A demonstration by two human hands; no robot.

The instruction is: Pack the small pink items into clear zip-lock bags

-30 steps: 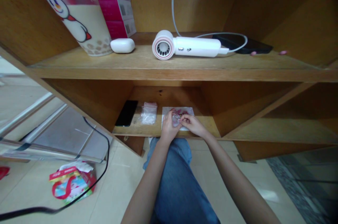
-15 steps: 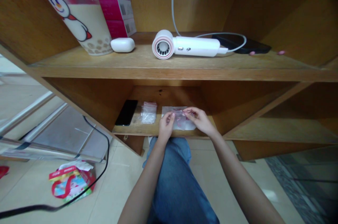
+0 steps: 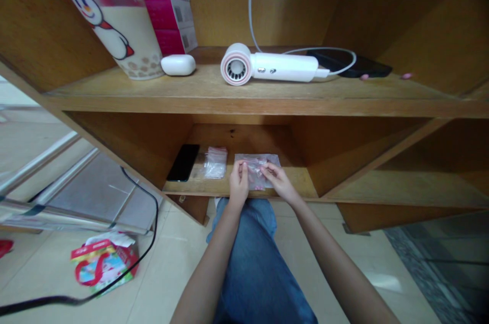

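My left hand point(image 3: 239, 181) and my right hand point(image 3: 278, 181) both pinch a small clear plastic bag point(image 3: 255, 173) with pink bits inside, held just above the lower wooden shelf point(image 3: 298, 181). The left fingers grip its left edge, the right fingers its right side. Under the bag lies a white sheet or a flat clear bag point(image 3: 263, 158). A second small clear bag point(image 3: 215, 162) lies to the left of my hands, and a black phone point(image 3: 184, 162) lies further left on the same shelf.
The upper shelf point(image 3: 244, 97) carries a white hair dryer point(image 3: 269, 66) with its cable, a white case point(image 3: 178, 64), a snowman-printed bag point(image 3: 110, 18), pink boxes point(image 3: 168, 3) and a dark flat item point(image 3: 355, 65). A colourful packet point(image 3: 103, 265) and a black cable point(image 3: 145, 247) lie on the floor.
My hands spread apart along the small bag and then came closer again. The bag now sits lower, held at both edges, between my hands.
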